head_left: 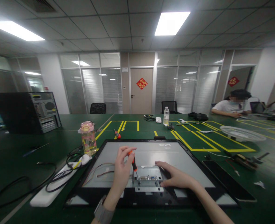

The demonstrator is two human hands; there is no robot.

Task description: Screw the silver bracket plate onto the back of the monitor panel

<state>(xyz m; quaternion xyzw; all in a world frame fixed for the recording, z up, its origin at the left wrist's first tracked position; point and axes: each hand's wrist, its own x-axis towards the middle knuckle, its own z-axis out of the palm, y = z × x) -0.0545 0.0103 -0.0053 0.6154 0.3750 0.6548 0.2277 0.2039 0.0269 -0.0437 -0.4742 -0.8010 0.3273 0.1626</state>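
Observation:
My left hand (123, 166) grips an orange-and-black screwdriver (134, 164) that points down, its tip at the left part of a metal bracket box (149, 180) with connector ports. The box sits on the back of a flat display panel (179, 154) with a black frame, lying on the table before me. My right hand (178, 176) rests at the right side of the box, thumb and fingers spread apart. Thin cables (104, 172) run across the panel left of my left hand.
A white power strip (51, 186) with black cables and a pink-lidded bottle (88, 138) stand left. To the right lie a black flat panel (228, 179) and a caliper-like tool (244, 161). Another screwdriver (117, 134) lies behind the panel. A person (230, 104) sits far right.

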